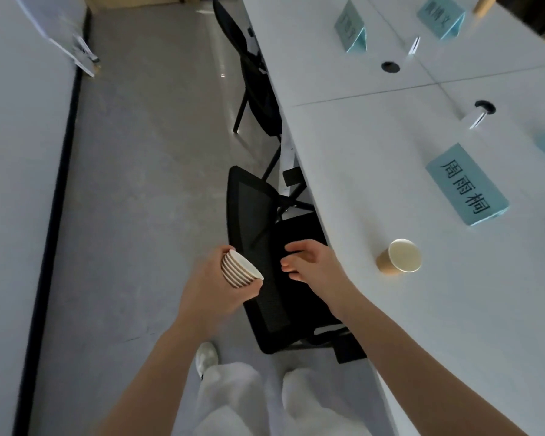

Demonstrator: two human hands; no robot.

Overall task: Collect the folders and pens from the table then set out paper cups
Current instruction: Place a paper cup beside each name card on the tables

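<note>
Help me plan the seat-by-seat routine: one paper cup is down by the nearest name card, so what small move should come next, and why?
Probably the right hand, open and empty beside the stack of paper cups that the left hand grips, should pinch off the top cup. One paper cup already stands on the table near the closest name card; the farther name cards show no cups yet.

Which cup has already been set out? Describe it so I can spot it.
Start at the white table on the right. Near its front edge, before the closest teal name card, one brown paper cup stands alone; the others are stacked in the left hand.
</note>
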